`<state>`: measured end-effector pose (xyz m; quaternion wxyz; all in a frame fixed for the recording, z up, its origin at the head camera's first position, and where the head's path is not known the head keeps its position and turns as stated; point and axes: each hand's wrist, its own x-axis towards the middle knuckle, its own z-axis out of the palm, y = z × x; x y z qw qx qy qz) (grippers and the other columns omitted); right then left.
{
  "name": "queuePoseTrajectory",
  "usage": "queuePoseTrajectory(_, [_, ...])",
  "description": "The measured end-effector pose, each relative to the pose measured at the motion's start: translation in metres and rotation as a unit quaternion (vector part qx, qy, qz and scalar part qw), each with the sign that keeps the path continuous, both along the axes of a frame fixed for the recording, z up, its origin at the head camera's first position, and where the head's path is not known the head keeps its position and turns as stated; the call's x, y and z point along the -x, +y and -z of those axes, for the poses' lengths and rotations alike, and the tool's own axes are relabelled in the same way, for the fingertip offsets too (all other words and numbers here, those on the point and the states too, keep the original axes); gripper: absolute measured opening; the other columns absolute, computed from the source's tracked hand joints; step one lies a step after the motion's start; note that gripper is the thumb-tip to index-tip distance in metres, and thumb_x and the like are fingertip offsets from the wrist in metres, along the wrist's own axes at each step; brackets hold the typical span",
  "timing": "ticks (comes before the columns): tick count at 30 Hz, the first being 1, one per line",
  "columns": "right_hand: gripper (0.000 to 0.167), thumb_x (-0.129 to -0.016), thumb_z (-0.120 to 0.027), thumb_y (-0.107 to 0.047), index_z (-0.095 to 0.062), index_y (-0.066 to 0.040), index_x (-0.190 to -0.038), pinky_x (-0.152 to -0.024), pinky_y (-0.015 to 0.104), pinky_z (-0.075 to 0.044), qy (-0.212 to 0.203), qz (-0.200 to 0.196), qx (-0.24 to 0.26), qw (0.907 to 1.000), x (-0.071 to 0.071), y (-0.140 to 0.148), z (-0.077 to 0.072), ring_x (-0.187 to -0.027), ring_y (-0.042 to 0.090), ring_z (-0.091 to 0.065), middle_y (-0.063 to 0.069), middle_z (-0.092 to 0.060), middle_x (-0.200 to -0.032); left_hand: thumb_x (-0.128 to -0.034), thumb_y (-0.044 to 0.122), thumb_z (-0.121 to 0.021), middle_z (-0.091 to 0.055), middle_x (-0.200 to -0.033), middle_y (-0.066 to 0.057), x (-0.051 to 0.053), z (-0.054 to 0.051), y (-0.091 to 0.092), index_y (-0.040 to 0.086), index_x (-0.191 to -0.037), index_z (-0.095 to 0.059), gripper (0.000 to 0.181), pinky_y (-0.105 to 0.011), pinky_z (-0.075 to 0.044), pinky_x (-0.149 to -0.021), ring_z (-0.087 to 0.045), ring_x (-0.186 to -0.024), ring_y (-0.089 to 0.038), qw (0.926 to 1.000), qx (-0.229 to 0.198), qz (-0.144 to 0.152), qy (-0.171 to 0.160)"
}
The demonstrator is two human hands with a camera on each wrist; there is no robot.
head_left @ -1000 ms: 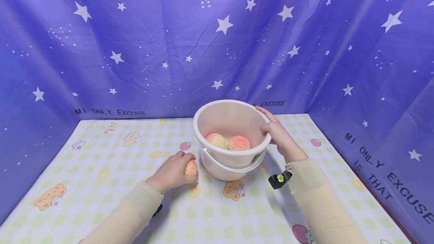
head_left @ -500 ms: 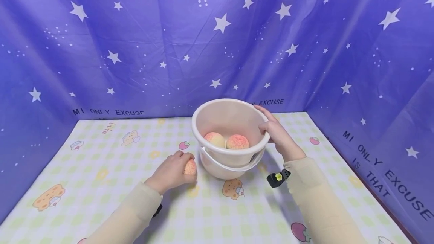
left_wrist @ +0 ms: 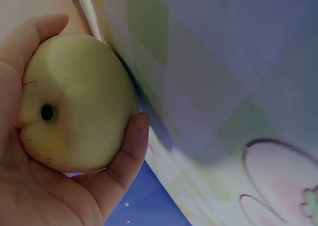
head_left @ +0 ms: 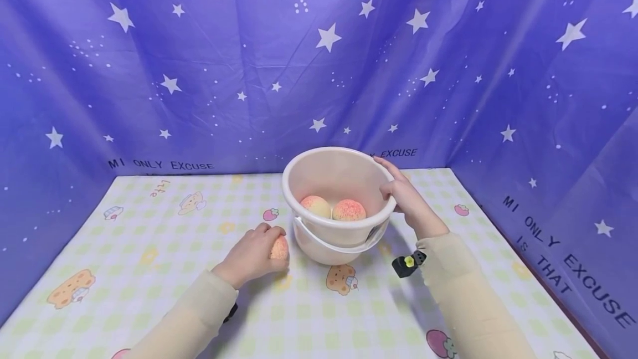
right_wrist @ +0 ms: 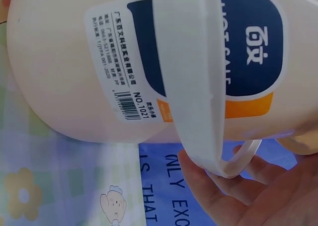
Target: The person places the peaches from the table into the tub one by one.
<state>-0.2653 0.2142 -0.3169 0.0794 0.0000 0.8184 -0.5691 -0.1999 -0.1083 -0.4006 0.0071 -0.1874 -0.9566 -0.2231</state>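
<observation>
A peach (head_left: 279, 248) with yellow and pink skin is in my left hand (head_left: 251, 254), just left of the bucket and low over the cloth. In the left wrist view my fingers and thumb curl round the peach (left_wrist: 84, 107), and a dark hole shows in its pale side. My right hand (head_left: 412, 204) grips the right rim of the off-white bucket (head_left: 331, 173), thumb inside. Two more peaches lie side by side in it, one yellow and pink (head_left: 316, 206) and one pinker (head_left: 349, 210). A label (right_wrist: 124, 67) shows on the bucket in the right wrist view.
The bucket's white handle (head_left: 329, 245) hangs down along its front. A checked cloth (head_left: 164, 270) with cartoon prints covers the table. Blue star-patterned curtains (head_left: 224, 71) stand close behind the table and along its sides.
</observation>
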Motion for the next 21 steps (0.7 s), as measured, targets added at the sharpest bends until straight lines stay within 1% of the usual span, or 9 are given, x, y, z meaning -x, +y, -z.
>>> queuePoseTrajectory(4, [0.098,-0.068,-0.041,0.001,-0.021,-0.034,-0.158,-0.075,0.033,-0.049,0.0,-0.001,-0.002,1.0,0.0001,-0.0003,-0.0006,-0.129,0.035,-0.041,0.012,-0.022,-0.163,-0.0751,0.031,-0.081,-0.06,-0.118,-0.014,-0.0009,0.0006,-0.0012,0.01,-0.123,-0.062,0.055,-0.045,-0.05,-0.088,-0.059,-0.093,-0.028,0.9997,-0.02,-0.005,-0.013])
queuePoseTrajectory(8, [0.099,-0.068,-0.041,0.002,-0.021,-0.034,-0.158,-0.072,0.032,-0.049,0.002,-0.003,-0.002,1.0,-0.0004,-0.0002,-0.0011,-0.128,0.035,-0.041,0.012,-0.022,-0.162,-0.0738,0.031,-0.082,-0.059,-0.121,-0.013,-0.0017,0.0014,-0.0011,0.011,-0.123,-0.062,0.057,-0.045,-0.049,-0.088,-0.057,-0.095,-0.028,0.9991,-0.032,-0.014,-0.022])
queuePoseTrajectory(15, [0.099,-0.068,-0.041,0.002,-0.021,-0.034,-0.158,-0.072,0.031,-0.048,0.002,-0.003,-0.003,1.0,-0.0003,-0.0006,-0.0008,-0.129,0.035,-0.04,0.012,-0.022,-0.163,-0.0728,0.032,-0.082,-0.06,-0.121,-0.012,-0.0027,0.0027,-0.0003,0.011,-0.123,-0.063,0.057,-0.045,-0.05,-0.088,-0.058,-0.097,-0.027,0.9987,-0.039,-0.024,-0.021])
queuePoseTrajectory(21, [0.098,-0.069,-0.041,0.002,-0.021,-0.033,-0.158,-0.072,0.032,-0.048,0.001,-0.003,-0.001,1.0,0.0004,-0.0007,-0.0001,-0.129,0.035,-0.04,0.012,-0.022,-0.163,-0.0728,0.035,-0.08,-0.059,-0.123,-0.013,-0.0024,0.0067,-0.0005,0.014,-0.126,-0.061,0.06,-0.047,-0.05,-0.09,-0.059,-0.102,-0.03,0.9977,-0.044,-0.049,-0.018])
